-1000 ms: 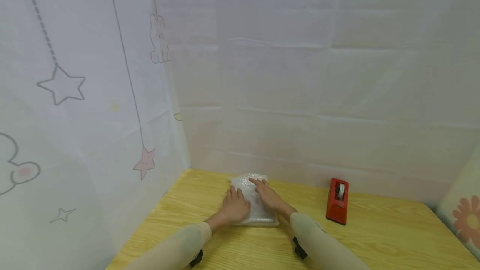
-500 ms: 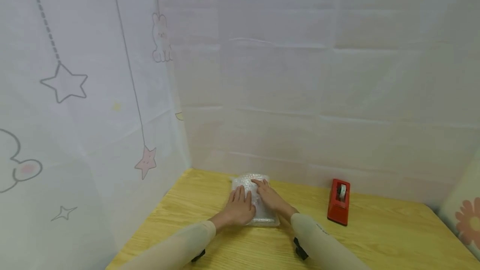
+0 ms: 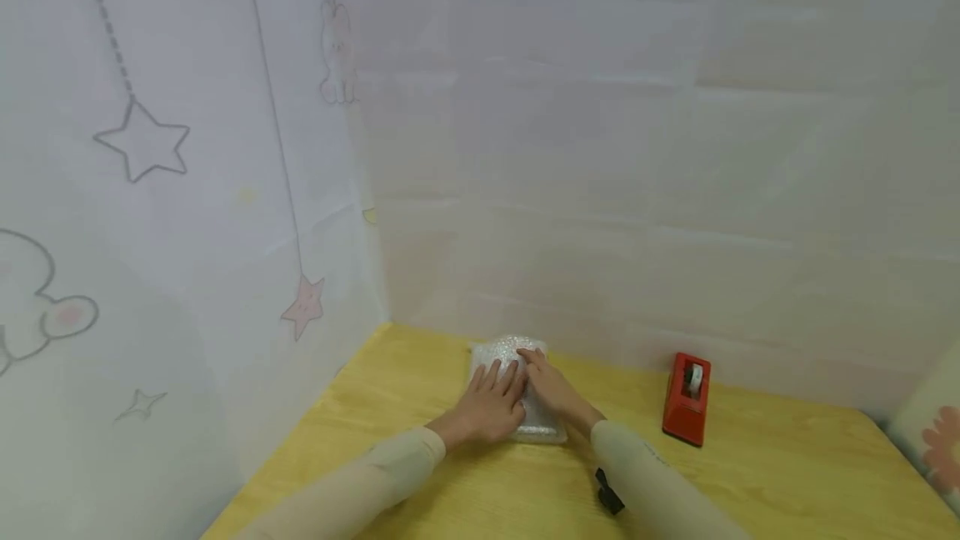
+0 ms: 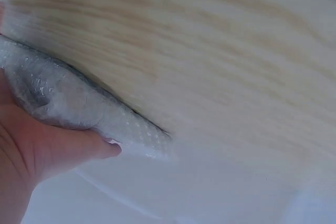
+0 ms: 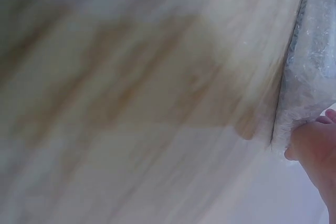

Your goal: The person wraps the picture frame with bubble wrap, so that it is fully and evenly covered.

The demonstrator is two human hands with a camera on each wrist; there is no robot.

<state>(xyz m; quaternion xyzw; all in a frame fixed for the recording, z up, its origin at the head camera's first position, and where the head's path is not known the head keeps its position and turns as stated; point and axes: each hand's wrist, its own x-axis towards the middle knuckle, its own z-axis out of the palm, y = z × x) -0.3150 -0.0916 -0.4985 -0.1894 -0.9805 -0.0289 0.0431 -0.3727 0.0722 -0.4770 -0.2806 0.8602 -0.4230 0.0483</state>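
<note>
Left hand (image 3: 489, 409): moved rightward across the packet (image 3: 542, 425) since the earlier frames, now just beside the right hand (image 3: 551, 383); I cannot tell whether they touch. Fingers straight and spread, gripping nothing.
Right hand: visible fingers extended over the packet's right side, thumb along its edge in the right wrist view; pressing, I judge, rather than clutching.
Packet: one, bubble-wrapped, flat on the wood-grain table (image 3: 420, 373), under both hands, near the back wall (image 3: 570, 273).
Reason for hold: I take it both hands keep the springy packet flat and stop it sliding.
Long axis: running away from the person, far end leaning slightly left; which end is its front, I cannot tell.
Tape dispenser (image 3: 686, 402): one, red, well to the packet's right, its length pointing toward the wall; seemingly parked clear of both hands.
</note>
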